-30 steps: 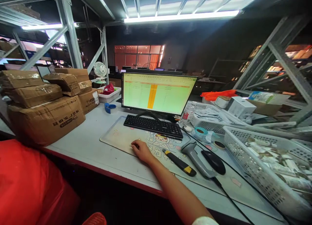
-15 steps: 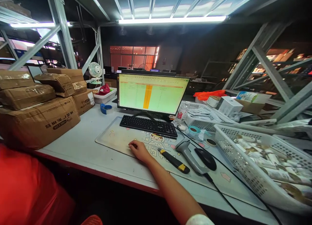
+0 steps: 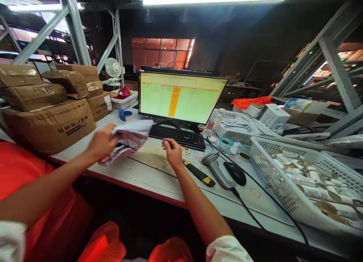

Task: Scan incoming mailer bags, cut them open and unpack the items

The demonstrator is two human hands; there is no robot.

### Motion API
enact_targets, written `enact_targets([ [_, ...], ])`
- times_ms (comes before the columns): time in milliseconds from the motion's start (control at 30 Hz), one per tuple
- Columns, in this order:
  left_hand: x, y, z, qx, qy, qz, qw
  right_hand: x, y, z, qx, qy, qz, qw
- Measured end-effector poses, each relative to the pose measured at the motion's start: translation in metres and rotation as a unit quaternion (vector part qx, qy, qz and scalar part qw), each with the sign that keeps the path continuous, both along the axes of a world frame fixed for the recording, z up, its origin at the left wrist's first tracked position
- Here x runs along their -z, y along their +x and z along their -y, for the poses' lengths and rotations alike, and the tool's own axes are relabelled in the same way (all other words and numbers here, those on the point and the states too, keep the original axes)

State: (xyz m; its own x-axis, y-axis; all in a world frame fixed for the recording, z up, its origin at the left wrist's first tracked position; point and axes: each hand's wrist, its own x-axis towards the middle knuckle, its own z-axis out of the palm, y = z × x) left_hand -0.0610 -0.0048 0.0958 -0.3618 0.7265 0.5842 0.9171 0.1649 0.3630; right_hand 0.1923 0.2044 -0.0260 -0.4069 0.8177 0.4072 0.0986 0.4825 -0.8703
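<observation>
My left hand (image 3: 102,143) is closed on a blurred plastic-wrapped packet (image 3: 132,135), pale on top with reddish and dark parts. The packet is above the desk mat's left end and hides the left end of the keyboard (image 3: 181,135). My right hand (image 3: 172,153) hovers over the desk mat (image 3: 150,158) in front of the keyboard, its fingers curled with nothing visible in them. Beside its wrist lies a black and yellow utility knife (image 3: 200,174). Further right are a grey barcode scanner (image 3: 217,169) and a black mouse (image 3: 235,173).
A monitor (image 3: 181,95) showing a spreadsheet stands behind the keyboard. Cardboard boxes (image 3: 51,120) are stacked on the left. At the right is a white basket (image 3: 279,190) of rolled items. A bottle (image 3: 213,122) and tape roll (image 3: 226,141) sit by the monitor. Cables cross the right side.
My left hand has come into view from the left with the packet. My right hand has moved up and slightly right, closer to the keyboard. The view has tilted down.
</observation>
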Motion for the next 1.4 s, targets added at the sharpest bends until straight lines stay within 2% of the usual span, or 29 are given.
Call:
enact_targets([
  [67,0.025,0.028,-0.028,0.067,-0.071,0.01,0.995,-0.014,0.014,0.009,0.046,0.017,-0.067,0.997],
  [133,0.052,0.057,-0.057,0.148,-0.13,0.016,0.98,-0.023,0.032,0.023,0.085,0.065,-0.093,0.99],
  [200,0.076,0.076,-0.079,0.203,-0.136,0.006,0.97,-0.026,0.047,0.036,0.092,0.132,-0.057,0.985],
  [300,0.097,0.08,-0.095,0.25,-0.145,0.016,0.957,-0.021,0.053,0.048,0.04,0.222,0.046,0.973],
  [400,0.112,0.066,-0.094,0.285,-0.183,0.019,0.941,-0.01,0.041,0.048,-0.011,0.268,0.186,0.945],
  [467,0.126,0.054,-0.084,0.304,-0.187,-0.004,0.934,-0.002,0.031,0.045,-0.042,0.277,0.271,0.921],
  [533,0.144,0.041,-0.069,0.298,-0.183,-0.023,0.937,0.006,0.026,0.041,-0.072,0.277,0.318,0.904],
  [600,0.162,0.029,-0.054,0.269,-0.183,-0.013,0.946,0.013,0.029,0.033,-0.089,0.26,0.323,0.905],
  [667,0.174,0.019,-0.042,0.247,-0.189,0.017,0.95,0.019,0.036,0.022,-0.104,0.219,0.304,0.921],
  [767,0.173,0.012,-0.037,0.252,-0.2,0.066,0.944,0.019,0.044,0.002,-0.149,0.144,0.262,0.942],
  [833,0.164,0.014,-0.041,0.269,-0.197,0.124,0.935,0.016,0.044,-0.006,-0.174,0.099,0.245,0.949],
  [933,0.146,0.024,-0.052,0.28,-0.14,0.228,0.922,0.008,0.041,-0.005,-0.161,0.055,0.228,0.959],
  [1067,0.129,0.041,-0.072,0.2,-0.053,0.271,0.94,-0.004,0.046,0.009,-0.095,0.078,0.217,0.968],
  [1167,0.123,0.048,-0.084,0.157,-0.048,0.27,0.949,-0.013,0.075,0.015,-0.019,0.139,0.231,0.963],
  [1267,0.119,0.053,-0.09,0.148,-0.017,0.252,0.956,-0.018,0.128,0.01,0.136,0.174,0.276,0.935],
  [1333,0.116,0.058,-0.09,0.144,0.006,0.249,0.958,-0.018,0.167,0.004,0.261,0.157,0.343,0.889],
  [1400,0.113,0.065,-0.09,0.133,0.021,0.256,0.957,-0.015,0.198,-0.001,0.344,0.103,0.424,0.831],
])
